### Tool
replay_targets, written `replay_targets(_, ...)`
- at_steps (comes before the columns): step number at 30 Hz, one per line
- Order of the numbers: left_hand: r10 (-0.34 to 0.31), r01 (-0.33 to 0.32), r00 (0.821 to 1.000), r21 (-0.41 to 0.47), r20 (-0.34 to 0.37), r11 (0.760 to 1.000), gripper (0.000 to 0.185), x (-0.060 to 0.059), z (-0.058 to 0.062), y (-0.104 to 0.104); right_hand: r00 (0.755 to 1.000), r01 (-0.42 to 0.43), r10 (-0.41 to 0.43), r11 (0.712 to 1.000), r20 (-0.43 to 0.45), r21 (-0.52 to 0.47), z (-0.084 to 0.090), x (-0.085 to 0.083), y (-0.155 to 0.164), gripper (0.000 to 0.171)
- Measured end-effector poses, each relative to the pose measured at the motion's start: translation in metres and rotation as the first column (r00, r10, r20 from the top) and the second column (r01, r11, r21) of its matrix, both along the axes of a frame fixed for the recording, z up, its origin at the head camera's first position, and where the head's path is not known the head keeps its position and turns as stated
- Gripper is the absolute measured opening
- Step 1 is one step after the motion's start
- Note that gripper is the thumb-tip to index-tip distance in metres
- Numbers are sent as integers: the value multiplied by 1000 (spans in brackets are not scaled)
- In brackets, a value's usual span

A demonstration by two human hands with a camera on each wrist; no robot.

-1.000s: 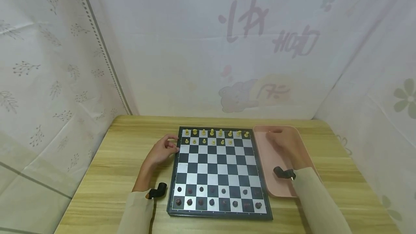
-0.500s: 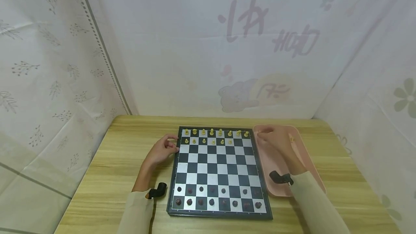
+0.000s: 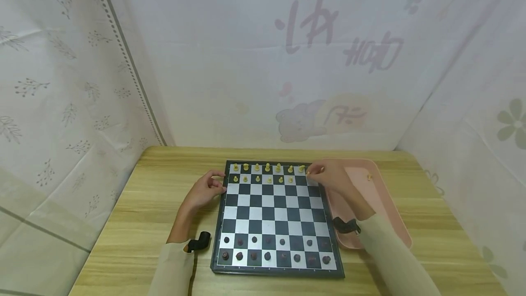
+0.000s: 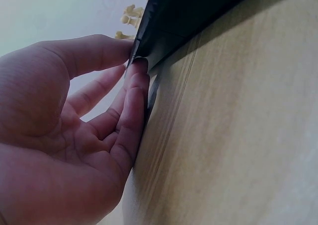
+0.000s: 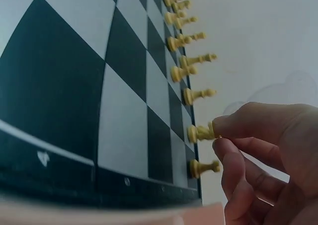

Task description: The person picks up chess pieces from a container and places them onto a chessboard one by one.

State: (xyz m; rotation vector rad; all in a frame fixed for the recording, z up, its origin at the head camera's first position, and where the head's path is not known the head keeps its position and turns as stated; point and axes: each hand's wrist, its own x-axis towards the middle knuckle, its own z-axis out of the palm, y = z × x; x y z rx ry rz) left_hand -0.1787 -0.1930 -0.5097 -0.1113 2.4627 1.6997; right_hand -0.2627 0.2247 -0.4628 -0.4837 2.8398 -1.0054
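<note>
A black-and-white chessboard (image 3: pixel 274 214) lies on the table, with yellow chess pieces (image 3: pixel 268 168) along its far side and dark chess pieces (image 3: pixel 268 256) along its near side. My left hand (image 3: pixel 205 189) rests at the left edge; its thumb and loosely bent fingers touch the board's side. Over the far right corner, my right hand (image 3: pixel 332 175) pinches a small yellow chess piece (image 3: pixel 307 173) between thumb and index finger. Its kind is mostly hidden. In the right wrist view, a yellow knight (image 5: pixel 198 133) and rook (image 5: pixel 202 169) stand on the board close to those fingertips.
A pink tray (image 3: pixel 392 209) sits against the board's right side, under my right forearm. One yellow piece (image 3: pixel 369 177) lies in it. Wood-grain table (image 3: pixel 172 168) surrounds both, and patterned cloth hangs behind and at the sides.
My right hand has moved left from the tray to the board's far right corner, bringing a yellow chess piece. A yellow piece in the tray is now uncovered. My left hand stays put.
</note>
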Motion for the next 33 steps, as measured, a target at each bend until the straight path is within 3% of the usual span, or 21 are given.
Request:
replay_targets(15, -11, 11, 1000, 3, -8, 1000, 41, 2, 3, -1, 999, -27, 30, 992, -16, 121, -8, -1, -18, 9)
replay_targets(20, -7, 7, 1000, 6, -1, 1000, 41, 2, 4, 0, 999, -33, 34, 993, -6, 112, -9, -2, -14, 13)
replay_targets(24, -7, 7, 1000, 6, 3, 1000, 41, 2, 4, 1, 1000, -6, 5, 998, 9, 62, -7, -3, -1, 17)
replay_targets(29, -10, 10, 1000, 4, -1, 1000, 41, 2, 4, 0, 998, 12, -13, 1000, -55, -20, -6, -2, 32, 17)
replay_targets(33, -10, 10, 1000, 0, -6, 1000, 41, 3, 4, 0, 987, 106, -102, 994, -128, 28, -6, 2, 61, 26)
